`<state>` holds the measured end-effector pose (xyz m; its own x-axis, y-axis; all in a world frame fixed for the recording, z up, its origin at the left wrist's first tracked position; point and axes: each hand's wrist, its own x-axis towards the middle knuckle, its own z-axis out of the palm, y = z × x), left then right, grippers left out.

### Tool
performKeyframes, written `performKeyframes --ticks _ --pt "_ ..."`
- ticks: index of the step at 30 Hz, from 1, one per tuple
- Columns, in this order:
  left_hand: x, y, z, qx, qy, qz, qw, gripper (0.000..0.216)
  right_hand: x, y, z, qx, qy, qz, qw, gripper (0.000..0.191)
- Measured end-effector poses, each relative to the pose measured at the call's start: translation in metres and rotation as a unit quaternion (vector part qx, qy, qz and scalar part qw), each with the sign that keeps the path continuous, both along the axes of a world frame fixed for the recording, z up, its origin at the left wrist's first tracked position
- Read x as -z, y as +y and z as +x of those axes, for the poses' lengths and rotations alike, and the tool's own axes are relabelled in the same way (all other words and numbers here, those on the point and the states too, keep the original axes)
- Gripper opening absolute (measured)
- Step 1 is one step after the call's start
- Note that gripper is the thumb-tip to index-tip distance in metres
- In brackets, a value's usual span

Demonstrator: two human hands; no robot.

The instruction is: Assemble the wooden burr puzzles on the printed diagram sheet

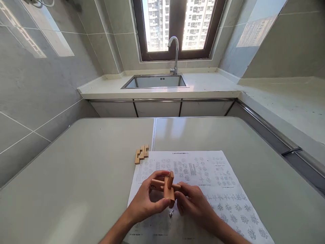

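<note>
Crossed wooden blocks (169,194): being held together between the two hands, over the lower middle of the printed sheet; one block is running crosswise behind another, and a further piece is sticking up at the top.
Dark mark (153,186): showing on the crosswise block, beside the left fingers.
Left hand grip (148,200): closing around the blocks, the thumb pressing low on the front block and the fingers reaching over the top.
Right hand grip (194,201): pinching the crosswise block near its right end, some fingertips hiding from view.
Printed sheet (228,210): lying on the bench (76,162) beneath both hands, showing rows of small diagrams.
Loose notched blocks (142,153): resting side by side in a stepped row at the sheet's upper left corner.
Sink (157,81): sitting in the white counter beyond, a curved faucet (176,56) rising behind it before the window (175,30).
</note>
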<state>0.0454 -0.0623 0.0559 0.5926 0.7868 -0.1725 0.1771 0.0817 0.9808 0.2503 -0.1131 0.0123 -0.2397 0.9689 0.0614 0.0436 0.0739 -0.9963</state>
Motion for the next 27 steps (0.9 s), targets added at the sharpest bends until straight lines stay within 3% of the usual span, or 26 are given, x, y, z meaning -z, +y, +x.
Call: performKeyframes --ticks 13,21,24,27 --pt "0.008 0.005 -0.003 -0.006 -0.006 0.003 1.000 0.072 0.005 0.002 0.005 0.055 -0.002 0.004 0.999 0.052" --pt "0.014 0.003 -0.006 -0.014 -0.019 -0.031 0.999 0.080 0.002 0.009 0.013 -0.001 0.061 -0.061 0.996 0.052" --pt "0.012 0.003 -0.004 -0.016 -0.025 -0.006 1.000 0.078 0.002 0.014 0.019 0.046 0.134 -0.110 0.984 0.053" --pt "0.009 0.005 -0.004 -0.040 -0.021 0.057 0.997 0.073 0.002 0.023 0.031 0.147 0.226 -0.147 0.952 0.049"
